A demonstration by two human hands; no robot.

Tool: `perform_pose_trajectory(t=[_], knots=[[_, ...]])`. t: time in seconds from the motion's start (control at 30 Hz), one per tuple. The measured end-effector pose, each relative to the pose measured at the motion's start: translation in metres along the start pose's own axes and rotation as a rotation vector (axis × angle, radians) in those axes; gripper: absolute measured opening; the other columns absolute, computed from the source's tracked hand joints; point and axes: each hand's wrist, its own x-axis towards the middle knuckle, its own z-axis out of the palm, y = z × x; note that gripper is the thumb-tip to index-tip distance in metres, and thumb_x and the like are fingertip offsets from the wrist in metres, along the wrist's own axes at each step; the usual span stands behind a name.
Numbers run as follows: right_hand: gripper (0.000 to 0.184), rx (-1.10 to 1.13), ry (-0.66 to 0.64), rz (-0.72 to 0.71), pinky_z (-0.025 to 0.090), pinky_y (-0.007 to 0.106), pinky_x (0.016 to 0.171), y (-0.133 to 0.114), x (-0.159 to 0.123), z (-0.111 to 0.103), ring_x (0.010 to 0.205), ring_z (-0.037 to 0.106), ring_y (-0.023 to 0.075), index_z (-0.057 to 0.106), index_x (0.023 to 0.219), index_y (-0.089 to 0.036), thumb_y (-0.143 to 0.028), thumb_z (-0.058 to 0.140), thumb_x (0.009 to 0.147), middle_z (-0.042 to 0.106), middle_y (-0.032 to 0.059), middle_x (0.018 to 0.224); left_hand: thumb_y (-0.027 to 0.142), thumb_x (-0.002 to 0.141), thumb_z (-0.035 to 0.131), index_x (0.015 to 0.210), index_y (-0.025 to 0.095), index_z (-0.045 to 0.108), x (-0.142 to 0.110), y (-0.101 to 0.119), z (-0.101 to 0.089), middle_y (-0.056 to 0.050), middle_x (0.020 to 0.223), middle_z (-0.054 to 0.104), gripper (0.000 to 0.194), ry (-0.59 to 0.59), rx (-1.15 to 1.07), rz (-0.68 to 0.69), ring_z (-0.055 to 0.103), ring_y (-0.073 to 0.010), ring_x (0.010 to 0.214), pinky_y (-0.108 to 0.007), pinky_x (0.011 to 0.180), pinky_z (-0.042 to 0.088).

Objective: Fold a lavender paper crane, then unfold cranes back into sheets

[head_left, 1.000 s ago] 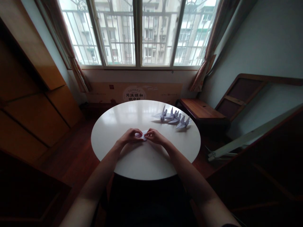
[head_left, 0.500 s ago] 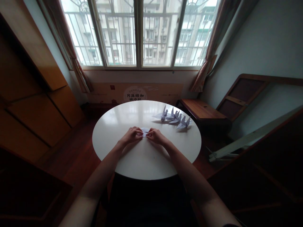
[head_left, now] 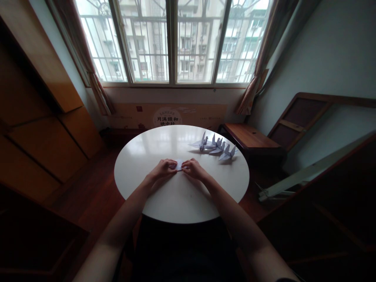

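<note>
Gripping the folded paper [head_left: 179,165] from two sides, the left hand [head_left: 162,169] and right hand [head_left: 194,169] are positioned over the glossy white table [head_left: 176,199]. Reference: 12 o'clock is the side of the barred window [head_left: 194,47]; 6 o'clock is the person's body.

Folded paper: located near the table centre, slightly toward 12 o'clock, between the hands. Its fold lines are too small to read.

Left hand: at 9 o'clock of the paper. Thumb and fingers are curled and drawn together, holding the near edge of the paper.

Right hand: at 3 o'clock of the paper. Thumb and forefinger are brought together on the opposite edge; the remaining fingers are bent. The hands do not touch each other.

Forearms: the left forearm [head_left: 123,219] enters from 7 o'clock, the right forearm [head_left: 235,219] from 5 o'clock.

Origami cranes [head_left: 226,154]: grouped close together on the table at 1 to 2 o'clock, wings raised, apart from the hands.

Surroundings: a printed panel [head_left: 196,113] stands beyond the table at 12 o'clock; a wooden bench [head_left: 252,136] is at 2 o'clock; wooden cabinets [head_left: 44,149] are at 10 o'clock.
</note>
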Motion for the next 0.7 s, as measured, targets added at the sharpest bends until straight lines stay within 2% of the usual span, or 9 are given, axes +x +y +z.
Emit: perform_pose_trajectory(t=[0.13, 0.27, 0.5, 0.7], knots=[[0.015, -0.03, -0.008, 0.043, 0.039, 0.037, 0.09, -0.004, -0.002, -0.004, 0.099, 0.056, 0.0247, 0.077, 0.093, -0.023, -0.027, 0.066, 0.083, 0.073, 0.0066, 0.101, 0.032, 0.076, 0.073, 0.094, 0.02, 0.075, 0.0, -0.002, 0.0, -0.007, 0.101, 0.073, 0.022, -0.019, 0.035, 0.003, 0.068, -0.0204, 0.088, -0.03, 0.083, 0.051], [0.014, -0.025, -0.032, 0.035, 0.035, 0.041, 0.094, -0.004, -0.003, -0.006, 0.099, 0.057, 0.0245, 0.076, 0.089, -0.024, -0.033, 0.069, 0.081, 0.071, 0.0075, 0.1, 0.033, 0.075, 0.074, 0.091, 0.02, 0.076, 0.0, -0.008, 0.003, -0.008, 0.098, 0.073, 0.021, -0.033, -0.029, 0.03, 0.067, -0.0195, 0.086, -0.03, 0.081, 0.052], [0.016, 0.018, -0.058, 0.019, 0.042, 0.033, 0.085, 0.001, -0.001, -0.003, 0.092, 0.061, 0.0211, 0.076, 0.09, -0.023, -0.032, 0.074, 0.077, 0.068, 0.0083, 0.099, 0.035, 0.073, 0.076, 0.081, 0.02, 0.076, 0.0, -0.019, 0.011, -0.009, 0.096, 0.073, 0.017, -0.003, -0.161, 0.008, 0.068, -0.0189, 0.082, -0.029, 0.076, 0.053], [0.011, 0.039, -0.036, 0.014, 0.045, 0.03, 0.079, 0.003, -0.001, -0.002, 0.082, 0.063, 0.0179, 0.077, 0.087, -0.022, -0.028, 0.072, 0.079, 0.069, 0.0079, 0.095, 0.034, 0.075, 0.075, 0.076, 0.018, 0.075, -0.001, -0.014, 0.009, -0.01, 0.094, 0.073, 0.017, 0.017, -0.176, -0.004, 0.068, -0.0185, 0.079, -0.029, 0.073, 0.053]])
